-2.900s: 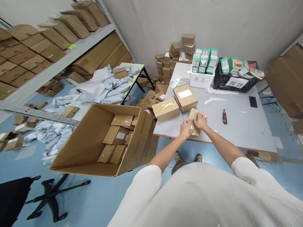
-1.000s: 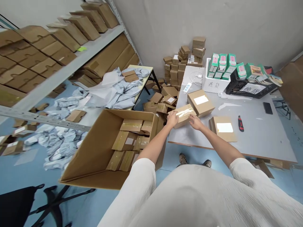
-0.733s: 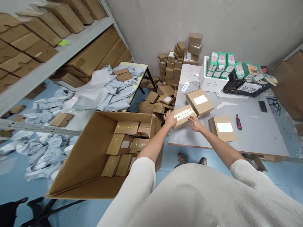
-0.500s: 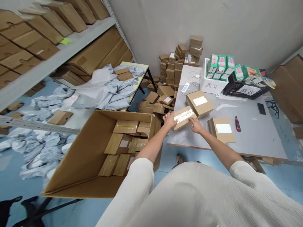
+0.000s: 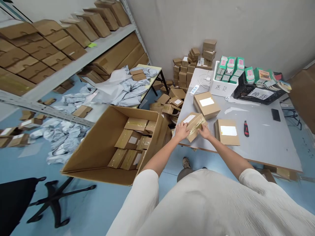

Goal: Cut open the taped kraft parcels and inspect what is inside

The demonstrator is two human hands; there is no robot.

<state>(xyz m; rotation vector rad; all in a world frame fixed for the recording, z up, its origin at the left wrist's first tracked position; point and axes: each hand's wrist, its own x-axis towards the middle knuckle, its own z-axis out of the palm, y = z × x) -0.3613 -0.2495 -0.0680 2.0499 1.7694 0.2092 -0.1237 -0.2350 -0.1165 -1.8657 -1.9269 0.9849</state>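
A small kraft cardboard box (image 5: 194, 126), wrapped in clear tape and bearing a white label, is tilted at the near edge of the grey table (image 5: 261, 141). My left hand (image 5: 182, 131) grips its left end, and my right hand (image 5: 204, 132) holds its right side. Just beyond it sits a labelled kraft box (image 5: 206, 105). To the right of my right hand lies a flatter kraft box (image 5: 226, 130) with a white label. Neither of those touches my hands.
A large open carton (image 5: 110, 147) holding several taped boxes stands left of the table. A utility knife (image 5: 246, 128), phone (image 5: 276, 114), power strip (image 5: 194, 89), white foam box (image 5: 221, 87) and black crate (image 5: 258, 93) share the tabletop. Boxes are piled behind it.
The taped box has turned and tilted between my hands, its label now facing up and left. My view has shifted, and both hands sit slightly nearer the table edge.
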